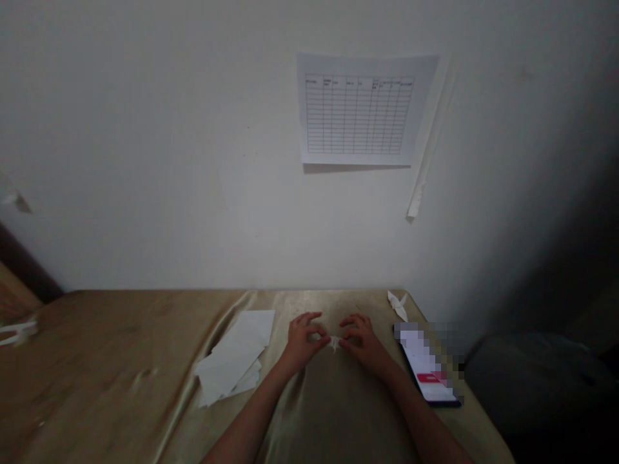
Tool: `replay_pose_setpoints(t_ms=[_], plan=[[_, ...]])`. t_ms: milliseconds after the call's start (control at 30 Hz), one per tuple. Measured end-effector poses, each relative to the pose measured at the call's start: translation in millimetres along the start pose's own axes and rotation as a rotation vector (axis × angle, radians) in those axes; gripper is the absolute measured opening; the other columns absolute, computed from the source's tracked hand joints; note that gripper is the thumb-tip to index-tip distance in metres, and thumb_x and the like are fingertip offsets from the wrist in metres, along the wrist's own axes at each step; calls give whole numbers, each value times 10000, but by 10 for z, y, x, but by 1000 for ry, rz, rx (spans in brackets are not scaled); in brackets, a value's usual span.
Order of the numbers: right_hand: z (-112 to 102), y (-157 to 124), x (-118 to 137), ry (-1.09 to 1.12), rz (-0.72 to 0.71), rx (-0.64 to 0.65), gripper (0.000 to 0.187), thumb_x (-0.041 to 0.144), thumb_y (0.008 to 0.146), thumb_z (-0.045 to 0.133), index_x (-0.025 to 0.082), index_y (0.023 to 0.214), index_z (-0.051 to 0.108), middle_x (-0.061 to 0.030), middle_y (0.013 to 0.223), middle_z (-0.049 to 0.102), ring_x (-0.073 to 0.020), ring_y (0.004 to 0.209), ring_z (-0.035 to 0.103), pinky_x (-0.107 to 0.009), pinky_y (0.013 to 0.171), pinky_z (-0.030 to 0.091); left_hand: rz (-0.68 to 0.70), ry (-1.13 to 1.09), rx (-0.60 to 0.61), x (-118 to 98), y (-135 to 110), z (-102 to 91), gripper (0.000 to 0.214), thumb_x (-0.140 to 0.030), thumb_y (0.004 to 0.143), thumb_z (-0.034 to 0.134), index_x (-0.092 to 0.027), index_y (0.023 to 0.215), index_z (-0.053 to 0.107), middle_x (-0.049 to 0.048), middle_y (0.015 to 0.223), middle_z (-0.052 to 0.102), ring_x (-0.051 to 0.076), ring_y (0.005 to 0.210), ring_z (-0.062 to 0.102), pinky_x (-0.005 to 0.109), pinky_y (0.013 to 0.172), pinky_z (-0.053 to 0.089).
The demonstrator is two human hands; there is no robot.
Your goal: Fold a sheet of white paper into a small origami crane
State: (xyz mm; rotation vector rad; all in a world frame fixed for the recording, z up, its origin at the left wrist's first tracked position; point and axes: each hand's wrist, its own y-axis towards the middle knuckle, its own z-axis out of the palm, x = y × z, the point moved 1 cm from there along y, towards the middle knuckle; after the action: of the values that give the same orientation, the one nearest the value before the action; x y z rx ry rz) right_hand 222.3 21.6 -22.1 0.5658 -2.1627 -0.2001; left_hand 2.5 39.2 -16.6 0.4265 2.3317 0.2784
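Between my two hands is a small folded piece of white paper [334, 343], just above or on the cloth; the gap to the cloth cannot be made out. My left hand [305, 336] pinches its left side between thumb and index finger, the other fingers curled above. On the opposite side my right hand [360, 340] grips it in a similar pinch. The fine folds are too small and dim to tell. A second folded white paper piece [398, 306], with pointed ends, lies at the table's far right corner.
A loose pile of white paper sheets [236, 354] lies left of my hands. To the right rests a lit phone [425, 370], partly blurred out. Gold-brown cloth [120, 361] covers the table, which meets a wall holding a printed table sheet [360, 113].
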Motion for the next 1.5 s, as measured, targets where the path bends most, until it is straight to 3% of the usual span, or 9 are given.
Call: replay_pose_setpoints(t_ms=[300,833,1500], plan=[[45,11,-61,67,-4,-13,142,376,896,658,254,835,698,-48,1212,614,-239,1280,423,-455,1158,314,-9,-15,51,-25,20,-7,67,-350,725,827,-292,751,808,30,1349,665,326,1325,515,522,1143,348],[76,22,-98,84,28,60,142,344,878,684,254,770,707,-39,1234,615,-250,1340,345,-456,1174,272,-34,29,168,-81,17,-41,68,-362,720,824,-300,732,798,-8,1381,644,336,1381,429,560,1162,276],[29,39,-83,138,94,-4,146,324,831,688,227,724,706,-63,1215,597,-262,1290,403,-460,1143,308,-28,-78,77,-142,13,-93,57,-314,692,836,-275,697,794,24,1310,690,322,1325,505,526,1158,326]])
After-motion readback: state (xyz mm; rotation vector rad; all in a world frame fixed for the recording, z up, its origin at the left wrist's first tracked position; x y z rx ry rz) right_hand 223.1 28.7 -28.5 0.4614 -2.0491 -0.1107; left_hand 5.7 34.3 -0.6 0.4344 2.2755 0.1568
